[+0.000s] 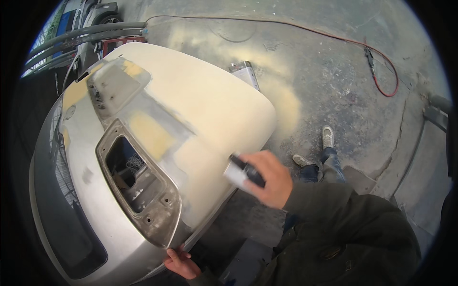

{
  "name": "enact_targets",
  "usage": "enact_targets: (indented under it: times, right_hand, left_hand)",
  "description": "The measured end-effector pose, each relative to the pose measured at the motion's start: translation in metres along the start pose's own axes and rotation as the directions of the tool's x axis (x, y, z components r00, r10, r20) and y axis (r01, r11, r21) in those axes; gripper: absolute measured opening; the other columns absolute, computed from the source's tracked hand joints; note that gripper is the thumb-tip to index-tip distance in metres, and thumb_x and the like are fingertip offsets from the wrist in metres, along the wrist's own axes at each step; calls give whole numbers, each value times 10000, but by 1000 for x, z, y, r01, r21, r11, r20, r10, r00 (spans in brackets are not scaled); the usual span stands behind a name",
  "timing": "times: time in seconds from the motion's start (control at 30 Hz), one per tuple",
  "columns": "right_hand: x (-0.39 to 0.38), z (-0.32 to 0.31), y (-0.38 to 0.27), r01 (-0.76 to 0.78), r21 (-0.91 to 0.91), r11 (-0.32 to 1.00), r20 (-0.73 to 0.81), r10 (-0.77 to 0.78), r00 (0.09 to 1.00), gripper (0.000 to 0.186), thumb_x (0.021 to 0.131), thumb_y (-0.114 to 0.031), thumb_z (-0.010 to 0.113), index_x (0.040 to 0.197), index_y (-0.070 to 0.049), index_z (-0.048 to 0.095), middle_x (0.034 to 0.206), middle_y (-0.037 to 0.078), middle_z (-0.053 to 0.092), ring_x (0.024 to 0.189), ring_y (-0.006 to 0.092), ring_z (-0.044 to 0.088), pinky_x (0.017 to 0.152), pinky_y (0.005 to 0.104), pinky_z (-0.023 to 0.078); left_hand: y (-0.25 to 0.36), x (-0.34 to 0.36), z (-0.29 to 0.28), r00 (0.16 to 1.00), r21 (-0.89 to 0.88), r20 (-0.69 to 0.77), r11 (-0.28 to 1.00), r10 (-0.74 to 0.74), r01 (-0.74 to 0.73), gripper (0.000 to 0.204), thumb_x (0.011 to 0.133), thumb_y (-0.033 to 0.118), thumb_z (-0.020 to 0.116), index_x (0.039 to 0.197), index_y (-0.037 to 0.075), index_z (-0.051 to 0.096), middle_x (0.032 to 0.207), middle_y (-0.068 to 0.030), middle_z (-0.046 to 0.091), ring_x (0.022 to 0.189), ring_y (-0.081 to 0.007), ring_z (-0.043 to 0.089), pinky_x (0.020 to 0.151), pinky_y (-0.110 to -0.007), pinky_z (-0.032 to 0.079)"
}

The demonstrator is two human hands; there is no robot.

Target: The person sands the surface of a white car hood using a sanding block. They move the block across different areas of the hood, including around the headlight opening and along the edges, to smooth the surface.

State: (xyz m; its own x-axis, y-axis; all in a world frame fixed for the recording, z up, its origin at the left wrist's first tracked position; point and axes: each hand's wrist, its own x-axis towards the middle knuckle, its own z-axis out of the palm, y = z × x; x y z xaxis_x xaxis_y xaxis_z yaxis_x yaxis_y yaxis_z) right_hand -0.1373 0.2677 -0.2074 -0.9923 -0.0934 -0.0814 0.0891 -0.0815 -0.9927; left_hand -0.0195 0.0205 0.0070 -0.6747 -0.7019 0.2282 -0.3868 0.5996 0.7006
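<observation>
Floor (343,81): bare grey concrete, stained and scuffed, with a pale yellowish dust patch (286,102) and a curving crack toward the right. A red cable (381,62) runs across the upper floor and loops at the right. A rectangular metal can (245,72) stands on the concrete. Grey pipes (81,35) lie at upper left, beside a dark parked vehicle (102,14). Daylight, even, no hard shadows.

One car bumper (143,157), one headlight opening (138,183) at its centre. Two hands: right hand (267,178) holding one spray can (243,172), left hand (181,263) at six o'clock. Two shoes (315,148). One red cable (377,62) at two o'clock.
</observation>
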Motion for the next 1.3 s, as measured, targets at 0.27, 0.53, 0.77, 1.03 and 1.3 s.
enact_targets:
  times: [0.27, 0.53, 0.77, 1.03, 1.3]
  right_hand:
    - [55, 48, 4, 31, -6, 1000, 20, -30, 999, 541, 902, -196, 771, 1419, -158, 617, 1105, 96, 575, 1005, 305, 625, 818, 419, 557]
    - [-9, 56, 26, 68, 154, 986, -95, -54, 994, 542, 865, -137, 796, 1386, -118, 650, 1071, 99, 594, 946, 301, 636, 774, 399, 546]
    - [34, 52, 27, 55, 167, 984, -110, -37, 993, 590, 828, -105, 820, 1392, -128, 652, 1069, 107, 597, 928, 325, 642, 759, 406, 557]
    - [-12, 56, 51, 98, 131, 986, -149, -79, 986, 595, 794, -73, 838, 1363, -114, 671, 1090, 114, 602, 934, 306, 636, 772, 396, 558]
    - [-74, 60, 73, 8, 213, 977, -42, 1, 999, 596, 807, -80, 838, 1375, -115, 662, 1091, 119, 598, 922, 304, 636, 751, 414, 553]
  left_hand:
    - [-13, 7, -22, 993, 31, 121, 999, -14, 11, 426, 1076, 429, 620, 1139, 9, 650, 1037, -94, 742, 817, -133, 719, 484, -209, 381]
    - [11, -5, -2, 998, 78, 29, 995, -61, 58, 561, 1056, 468, 646, 828, -44, 638, 642, -55, 536, 563, -134, 472, 505, -309, 352]
    - [-2, 0, -22, 992, 102, 44, 988, -120, 115, 527, 1071, 455, 626, 1014, -68, 638, 771, -62, 565, 621, -129, 459, 529, -291, 377]
    - [-11, 4, -40, 991, 73, 94, 994, -92, 85, 503, 1066, 454, 629, 1154, -41, 619, 928, -74, 628, 700, -135, 505, 534, -285, 402]
    - [-19, 11, -61, 986, 26, 162, 999, -40, 37, 464, 1074, 449, 610, 1191, 2, 639, 1052, -97, 685, 738, -146, 552, 536, -269, 414]
